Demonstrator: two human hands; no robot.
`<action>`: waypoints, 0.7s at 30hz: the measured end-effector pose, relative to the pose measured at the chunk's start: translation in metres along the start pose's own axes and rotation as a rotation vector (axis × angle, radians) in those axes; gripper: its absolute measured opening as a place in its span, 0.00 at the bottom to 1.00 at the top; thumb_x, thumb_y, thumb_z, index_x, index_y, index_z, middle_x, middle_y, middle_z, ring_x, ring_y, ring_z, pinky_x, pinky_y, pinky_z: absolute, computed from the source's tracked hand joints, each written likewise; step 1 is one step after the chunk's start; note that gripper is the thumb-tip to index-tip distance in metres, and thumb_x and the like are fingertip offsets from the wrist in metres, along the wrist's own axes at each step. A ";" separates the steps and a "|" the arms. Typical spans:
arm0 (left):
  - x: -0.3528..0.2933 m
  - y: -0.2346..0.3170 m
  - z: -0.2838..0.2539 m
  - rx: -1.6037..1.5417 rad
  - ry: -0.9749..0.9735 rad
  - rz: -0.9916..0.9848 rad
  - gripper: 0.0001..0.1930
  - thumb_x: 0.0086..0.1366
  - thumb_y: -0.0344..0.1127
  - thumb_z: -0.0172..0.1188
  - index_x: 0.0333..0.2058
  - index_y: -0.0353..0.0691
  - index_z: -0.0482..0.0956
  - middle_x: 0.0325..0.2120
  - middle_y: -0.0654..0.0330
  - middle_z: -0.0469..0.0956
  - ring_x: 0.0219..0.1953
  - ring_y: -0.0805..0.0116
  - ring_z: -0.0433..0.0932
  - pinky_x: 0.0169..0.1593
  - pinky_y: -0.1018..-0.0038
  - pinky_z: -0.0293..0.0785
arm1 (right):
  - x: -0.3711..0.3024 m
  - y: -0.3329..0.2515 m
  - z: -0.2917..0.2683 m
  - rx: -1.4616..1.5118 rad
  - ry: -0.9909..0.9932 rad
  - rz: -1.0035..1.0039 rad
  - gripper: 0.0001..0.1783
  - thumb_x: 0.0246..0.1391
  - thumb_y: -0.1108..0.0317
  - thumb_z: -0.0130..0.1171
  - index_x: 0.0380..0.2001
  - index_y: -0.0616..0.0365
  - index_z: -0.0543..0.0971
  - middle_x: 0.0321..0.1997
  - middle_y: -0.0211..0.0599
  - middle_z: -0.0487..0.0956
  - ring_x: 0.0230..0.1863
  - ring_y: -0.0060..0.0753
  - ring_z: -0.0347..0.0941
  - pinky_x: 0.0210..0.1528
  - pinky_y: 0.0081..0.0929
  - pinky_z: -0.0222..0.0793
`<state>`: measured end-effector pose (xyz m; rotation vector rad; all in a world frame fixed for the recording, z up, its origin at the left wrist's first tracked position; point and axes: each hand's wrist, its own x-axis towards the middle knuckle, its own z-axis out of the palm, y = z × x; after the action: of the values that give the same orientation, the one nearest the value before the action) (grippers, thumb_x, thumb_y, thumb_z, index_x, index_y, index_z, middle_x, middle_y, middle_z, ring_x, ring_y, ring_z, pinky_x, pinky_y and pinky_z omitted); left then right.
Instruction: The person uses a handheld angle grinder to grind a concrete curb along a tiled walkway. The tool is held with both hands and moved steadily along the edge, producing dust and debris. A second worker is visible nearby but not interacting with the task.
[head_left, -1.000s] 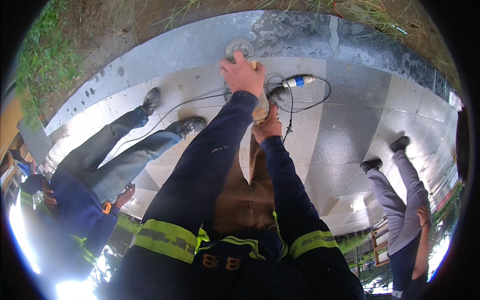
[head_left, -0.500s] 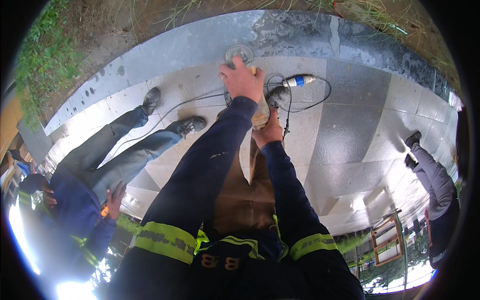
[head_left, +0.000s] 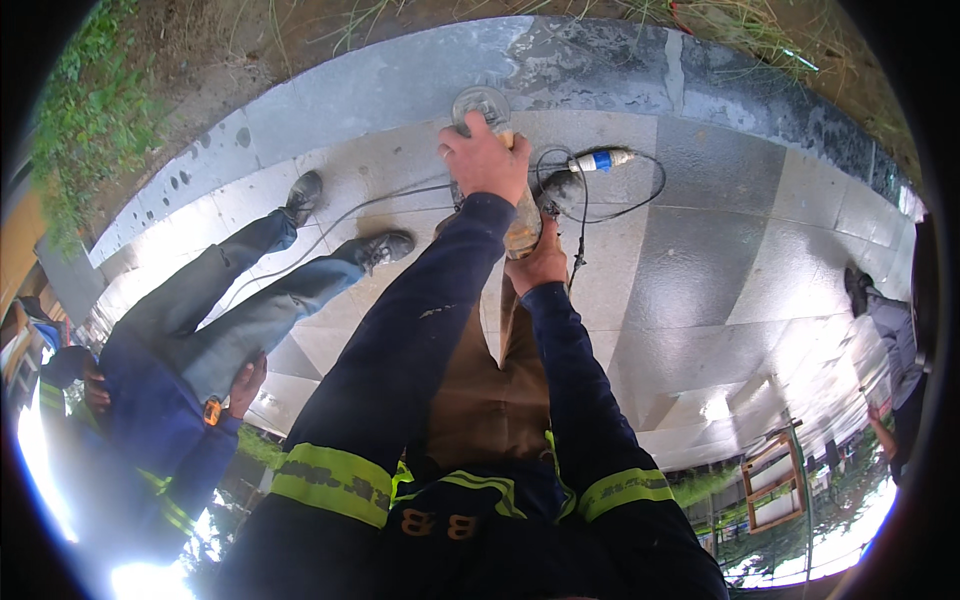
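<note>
A dusty hand grinder (head_left: 523,232) is held in two hands in front of the body, low over the paved floor (head_left: 690,240). Its round disc (head_left: 481,103) is set over the inner edge of the curved grey stone strip (head_left: 380,75), left of where the strip turns from pale to dark and patchy. Whether the stone is touched by the disc cannot be told. The grinder is pointed away from the body, disc first, and its long axis is laid from the floor toward the strip, tipped a little to the left at the far end. The front of the tool is gripped from above by the left hand (head_left: 484,162); its fingers are bent and a bit spread, and a ring is worn on one. The back end is held by the right hand (head_left: 538,262), with the fingers curled round it, but how tightly they are closed cannot be told, as part of them is hidden. A blue and white plug (head_left: 602,160) is seen to the right of the tool, with a black cable (head_left: 662,182) looped beside it on the floor. To the left, dark shoes (head_left: 383,250) are worn by another person, standing near the strip's inner edge.
</note>
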<state>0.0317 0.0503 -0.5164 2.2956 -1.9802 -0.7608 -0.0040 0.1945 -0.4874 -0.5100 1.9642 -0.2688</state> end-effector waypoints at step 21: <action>-0.002 0.012 0.003 0.009 0.054 0.047 0.29 0.49 0.42 0.69 0.44 0.35 0.65 0.40 0.36 0.63 0.44 0.34 0.65 0.51 0.50 0.64 | -0.001 0.004 -0.004 0.016 0.014 -0.001 0.42 0.40 0.71 0.61 0.61 0.44 0.58 0.40 0.59 0.80 0.47 0.66 0.75 0.48 0.51 0.72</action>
<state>0.0191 0.0510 -0.5144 2.2404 -2.0114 -0.6801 -0.0082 0.1979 -0.4861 -0.5002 1.9744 -0.2889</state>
